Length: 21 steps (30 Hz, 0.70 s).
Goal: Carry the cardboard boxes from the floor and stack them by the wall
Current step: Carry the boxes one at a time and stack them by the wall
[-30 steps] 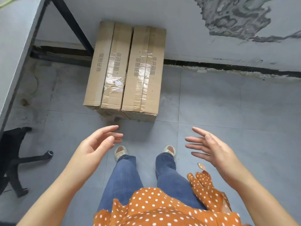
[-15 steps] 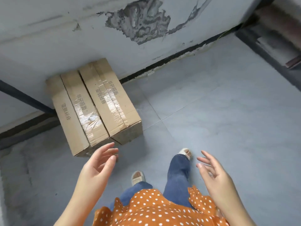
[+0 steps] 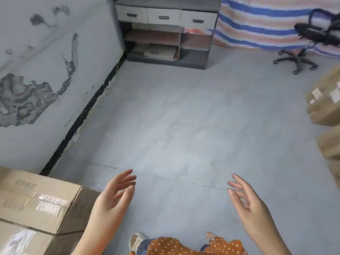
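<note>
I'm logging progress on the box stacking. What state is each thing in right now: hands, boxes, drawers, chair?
left hand: open, holding nothing
right hand: open, holding nothing
taped boxes by the wall: closed, set down
boxes at the right edge: closed, not yet carried
cabinet drawers: shut
office chair: upright, unoccupied

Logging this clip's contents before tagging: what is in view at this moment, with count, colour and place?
taped cardboard boxes: at least two, brown, bottom left by the wall
cardboard boxes: about three, brown, stacked at right edge
drawer cabinet: one, grey and white, far corner
office chair: one, black, top right
striped tarp: one, blue, orange, white, back
wall: grey, peeling, left
left hand: open, empty
right hand: open, empty
</note>
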Each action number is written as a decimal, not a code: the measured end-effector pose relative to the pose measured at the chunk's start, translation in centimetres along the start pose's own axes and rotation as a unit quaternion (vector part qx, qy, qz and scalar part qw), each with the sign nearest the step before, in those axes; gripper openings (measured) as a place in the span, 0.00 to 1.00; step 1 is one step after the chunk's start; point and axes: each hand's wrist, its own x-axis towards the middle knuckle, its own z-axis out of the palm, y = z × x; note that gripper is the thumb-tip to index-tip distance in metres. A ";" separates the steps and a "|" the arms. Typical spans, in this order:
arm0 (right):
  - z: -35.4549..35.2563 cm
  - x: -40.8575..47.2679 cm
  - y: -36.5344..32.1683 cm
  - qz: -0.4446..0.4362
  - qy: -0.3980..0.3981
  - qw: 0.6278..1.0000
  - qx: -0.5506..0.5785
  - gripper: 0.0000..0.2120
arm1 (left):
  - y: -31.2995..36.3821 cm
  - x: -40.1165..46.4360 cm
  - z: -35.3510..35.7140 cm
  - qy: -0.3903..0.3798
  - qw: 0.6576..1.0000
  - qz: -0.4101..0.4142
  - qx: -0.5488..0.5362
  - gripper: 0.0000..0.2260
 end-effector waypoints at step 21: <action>-30.9 -3.3 16.9 0.214 0.271 0.931 0.116 0.08 | 13.7 1.9 42.5 -0.421 0.889 0.105 0.150 0.11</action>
